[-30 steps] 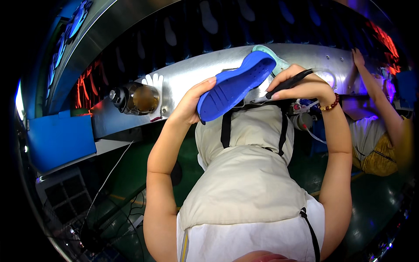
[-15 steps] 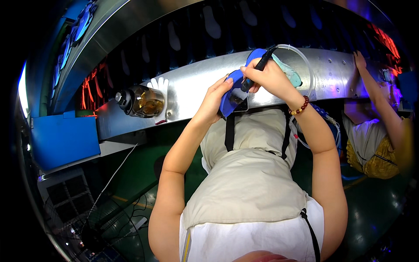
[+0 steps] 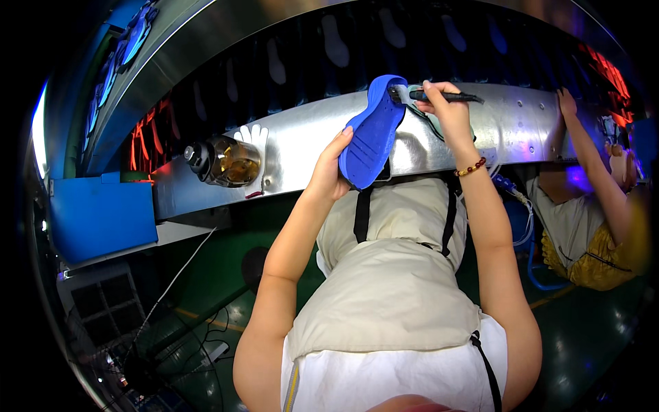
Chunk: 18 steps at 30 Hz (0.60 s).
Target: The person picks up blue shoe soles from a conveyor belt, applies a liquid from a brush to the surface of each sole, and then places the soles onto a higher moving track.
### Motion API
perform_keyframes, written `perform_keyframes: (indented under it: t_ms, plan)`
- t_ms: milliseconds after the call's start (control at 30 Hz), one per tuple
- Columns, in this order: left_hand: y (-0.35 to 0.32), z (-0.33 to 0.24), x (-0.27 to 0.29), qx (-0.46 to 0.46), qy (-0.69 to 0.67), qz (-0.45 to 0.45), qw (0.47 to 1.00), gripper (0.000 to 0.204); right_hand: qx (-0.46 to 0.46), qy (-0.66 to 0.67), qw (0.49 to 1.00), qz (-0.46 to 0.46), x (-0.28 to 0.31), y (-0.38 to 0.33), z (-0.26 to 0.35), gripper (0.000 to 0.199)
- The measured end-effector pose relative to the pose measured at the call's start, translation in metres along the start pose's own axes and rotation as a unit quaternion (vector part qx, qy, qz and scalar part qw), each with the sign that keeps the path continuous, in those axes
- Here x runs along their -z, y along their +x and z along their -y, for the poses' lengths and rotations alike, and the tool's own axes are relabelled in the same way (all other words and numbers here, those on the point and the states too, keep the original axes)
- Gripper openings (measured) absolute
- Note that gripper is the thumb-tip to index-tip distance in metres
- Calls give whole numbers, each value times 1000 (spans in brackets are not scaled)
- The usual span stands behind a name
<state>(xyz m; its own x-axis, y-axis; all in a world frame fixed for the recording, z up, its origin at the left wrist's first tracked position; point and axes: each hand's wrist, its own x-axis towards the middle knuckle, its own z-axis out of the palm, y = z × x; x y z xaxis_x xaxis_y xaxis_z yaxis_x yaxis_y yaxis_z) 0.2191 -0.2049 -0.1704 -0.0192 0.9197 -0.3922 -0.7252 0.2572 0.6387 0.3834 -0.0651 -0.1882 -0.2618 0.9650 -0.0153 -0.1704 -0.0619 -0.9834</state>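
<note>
Head view: our left hand (image 3: 328, 172) gripped blue sole (image 3: 371, 134) tilted up, face exposed; right hand (image 3: 446, 110) pinched black brush (image 3: 439, 97), tip at toe.

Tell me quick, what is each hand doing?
Left hand: closed on the lower end of the blue sole.
Right hand: closed on a black brush, its tip at the sole's top.

Both bare forearms raised forward, left hand (image 3: 329, 175) palm open with fingers extended upward, right hand (image 3: 446, 110) fingers pinched closed, beaded wrist.
</note>
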Motion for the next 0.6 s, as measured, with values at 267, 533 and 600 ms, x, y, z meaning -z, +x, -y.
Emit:
perform_keyframes:
  t_ms: [267, 533, 600]
  plan:
    - [-7, -15, 9, -34, -43, 23, 998, 45, -88, 41, 944, 316, -3, -60, 19, 16]
    - [-54, -113, -42, -233, 30, 157, 959, 58, -108, 357, 928, 21, 42, -69, 11, 20]
    - [-41, -155, -56, -285, 1, 222, 932, 61, -136, 338, 931, 24, 51, -70, -5, 20]
